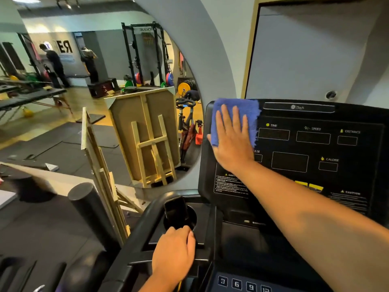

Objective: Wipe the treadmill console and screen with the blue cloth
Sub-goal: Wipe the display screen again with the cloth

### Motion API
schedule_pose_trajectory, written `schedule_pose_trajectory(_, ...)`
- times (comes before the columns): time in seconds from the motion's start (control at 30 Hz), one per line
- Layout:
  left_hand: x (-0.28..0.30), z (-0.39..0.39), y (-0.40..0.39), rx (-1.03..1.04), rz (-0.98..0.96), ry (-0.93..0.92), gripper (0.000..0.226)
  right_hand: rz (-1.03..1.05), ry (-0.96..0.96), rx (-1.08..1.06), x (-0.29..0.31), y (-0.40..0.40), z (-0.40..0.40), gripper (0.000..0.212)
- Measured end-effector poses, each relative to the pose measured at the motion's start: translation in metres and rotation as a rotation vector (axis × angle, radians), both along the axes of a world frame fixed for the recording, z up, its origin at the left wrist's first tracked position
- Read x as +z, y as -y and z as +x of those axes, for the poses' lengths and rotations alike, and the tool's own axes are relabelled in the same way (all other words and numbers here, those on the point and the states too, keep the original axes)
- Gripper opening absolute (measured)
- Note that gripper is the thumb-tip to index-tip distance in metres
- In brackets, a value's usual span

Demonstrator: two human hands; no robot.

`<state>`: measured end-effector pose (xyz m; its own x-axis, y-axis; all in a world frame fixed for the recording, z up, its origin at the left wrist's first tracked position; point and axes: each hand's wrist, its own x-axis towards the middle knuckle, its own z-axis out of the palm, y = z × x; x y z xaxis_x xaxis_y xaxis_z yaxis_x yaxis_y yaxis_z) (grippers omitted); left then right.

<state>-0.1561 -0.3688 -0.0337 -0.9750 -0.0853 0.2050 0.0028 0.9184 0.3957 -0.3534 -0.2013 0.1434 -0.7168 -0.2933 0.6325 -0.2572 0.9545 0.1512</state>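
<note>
The black treadmill console fills the right half of the view, its dark screen showing TIME, SPEED, DISTANCE and CALORIE windows. A blue cloth lies flat against the screen's upper left corner. My right hand presses on it with fingers spread, palm covering the cloth's lower part. My left hand rests on the console's left frame by the cup holder, fingers curled over the black edge. A dark phone stands upright in the cup holder.
A big round mirror on the wall to the left reflects the gym, with racks, weight plates and two people. A wooden easel and board lean beside the treadmill. A black foam roller stands at lower left. Speed keys show at the bottom.
</note>
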Motion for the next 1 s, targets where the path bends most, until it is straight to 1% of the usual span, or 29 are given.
schedule_pose_trajectory(0.1, 0.000, 0.000, 0.001, -0.005, -0.027, 0.000, 0.033, 0.325, 0.026, 0.258, -0.026, 0.007, 0.008, 0.074)
schedule_pose_trajectory(0.17, 0.000, 0.000, 0.001, -0.005, -0.031, 0.002, 0.032, 0.441, 0.045, 0.382, -0.040, -0.008, 0.013, 0.071)
schedule_pose_trajectory(0.2, 0.001, 0.000, 0.000, -0.004, -0.030, -0.002, 0.032, 0.458, 0.068, 0.424, -0.046, -0.018, 0.017, 0.071)
schedule_pose_trajectory(0.27, 0.000, 0.000, 0.000, -0.009, -0.035, -0.009, 0.032, 0.459, 0.123, 0.476, -0.054, -0.040, 0.025, 0.070)
schedule_pose_trajectory(0.33, -0.002, 0.000, 0.002, -0.022, -0.031, -0.010, 0.033, 0.425, 0.151, 0.417, -0.052, -0.067, 0.030, 0.071)
schedule_pose_trajectory(0.37, -0.003, 0.000, 0.002, -0.028, -0.027, -0.016, 0.033, 0.343, 0.134, 0.334, -0.046, -0.078, 0.029, 0.071)
schedule_pose_trajectory(0.47, -0.003, -0.001, 0.002, -0.018, -0.033, -0.022, 0.034, -0.022, 0.063, 0.002, -0.008, -0.084, 0.014, 0.073)
schedule_pose_trajectory(0.5, -0.003, -0.002, 0.001, -0.012, -0.038, -0.020, 0.034, -0.075, 0.046, -0.060, 0.000, -0.076, 0.010, 0.073)
schedule_pose_trajectory(0.53, 0.000, -0.002, 0.000, -0.008, -0.039, -0.018, 0.033, -0.074, 0.031, -0.070, 0.000, -0.065, 0.007, 0.073)
schedule_pose_trajectory(0.57, 0.000, -0.002, 0.000, -0.005, -0.043, -0.012, 0.032, -0.030, 0.028, -0.021, -0.006, -0.054, 0.008, 0.074)
schedule_pose_trajectory(0.67, -0.001, -0.002, 0.002, -0.004, -0.050, -0.025, 0.032, 0.222, 0.079, 0.281, -0.051, -0.038, 0.032, 0.077)
schedule_pose_trajectory(0.7, -0.003, -0.002, 0.002, -0.012, -0.056, -0.028, 0.033, 0.288, 0.104, 0.347, -0.068, -0.041, 0.043, 0.076)
schedule_pose_trajectory(0.77, -0.006, -0.004, 0.003, -0.020, -0.062, -0.021, 0.032, 0.359, 0.170, 0.413, -0.093, -0.056, 0.061, 0.073)
schedule_pose_trajectory(0.83, -0.009, -0.005, 0.003, -0.025, -0.067, -0.013, 0.032, 0.374, 0.250, 0.440, -0.102, -0.078, 0.075, 0.071)
schedule_pose_trajectory(0.9, -0.011, -0.005, 0.003, -0.028, -0.085, -0.004, 0.034, 0.394, 0.261, 0.446, -0.102, -0.104, 0.080, 0.068)
schedule_pose_trajectory(0.97, -0.012, -0.005, 0.004, -0.025, -0.082, -0.010, 0.034, 0.344, 0.234, 0.361, -0.093, -0.127, 0.078, 0.067)
schedule_pose_trajectory(1.0, -0.011, -0.005, 0.004, -0.022, -0.075, -0.016, 0.033, 0.266, 0.217, 0.279, -0.085, -0.133, 0.076, 0.067)
